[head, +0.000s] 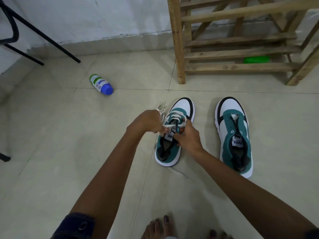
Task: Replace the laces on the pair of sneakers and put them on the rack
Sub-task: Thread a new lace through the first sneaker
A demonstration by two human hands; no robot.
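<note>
A person is looking down at a pale tiled floor (72, 152), with both bare arms reaching forward over a pair of teal, white and black sneakers. The left sneaker (172, 135) is sitting on the floor near the middle of the scene, toe pointing away. The left hand (148, 122) is pinching a white lace (174, 116) at the eyelets on the shoe's left side, with loose loops spilling past the knuckles. The right hand (188, 137) is gripping the shoe's tongue and collar on the right side, steadying it. A loose lace end (181, 175) is trailing on the floor just near the heel.

The right sneaker (233, 135) is standing well to the right, its eyelets bare, so it is still waiting for a lace.

The wooden rack (241, 54) is standing at the far right against the wall. A bottle with a blue cap (101, 84) is lying on its side to the far left.

The lace looks thin, soft and floppy, so it is best pinched close to its tip for threading. The shoes look light and fairly stiff, easiest to lift by the heel collar.
</note>
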